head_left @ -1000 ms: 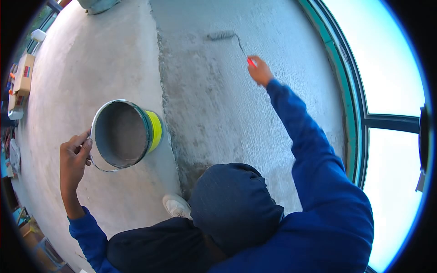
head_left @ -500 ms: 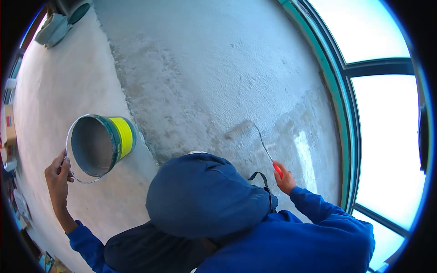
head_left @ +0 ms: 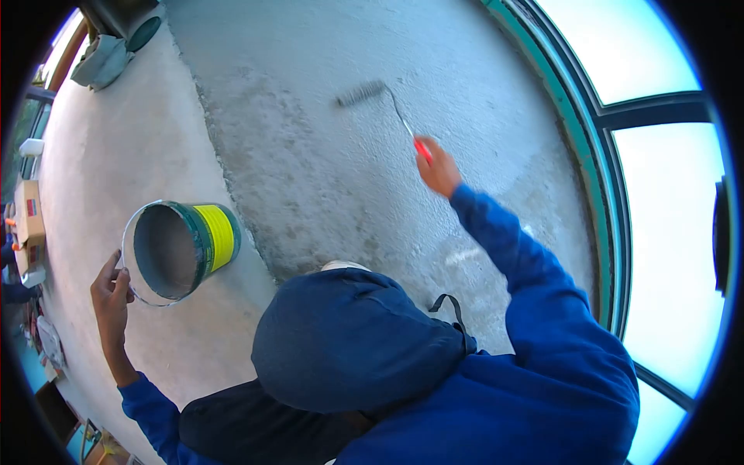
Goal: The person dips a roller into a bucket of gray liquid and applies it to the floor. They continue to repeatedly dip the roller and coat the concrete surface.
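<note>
My left hand (head_left: 112,294) grips the wire handle of a dark green bucket (head_left: 200,246) with a yellow label. Grey material shows inside its mouth, which faces left in the view. My right hand (head_left: 439,168) is wrapped round the red grip of a paint roller (head_left: 361,94). The roller's grey, nap-covered head rests on or just over the wet, textured grey surface (head_left: 434,85); contact is not certain. A rough line divides this surface from the paler floor (head_left: 101,155) on the left.
A teal-edged window frame (head_left: 601,194) with bright panes runs along the right. A dark blue rounded cloth form (head_left: 349,337) with a strap fills the lower middle. Grey cloth (head_left: 102,62) lies at the upper left; a cardboard box (head_left: 29,213) stands at the left edge.
The roller and my right hand have moved up and to the left over the grey surface, with the arm stretched further out. My left hand still holds the bucket handle.
</note>
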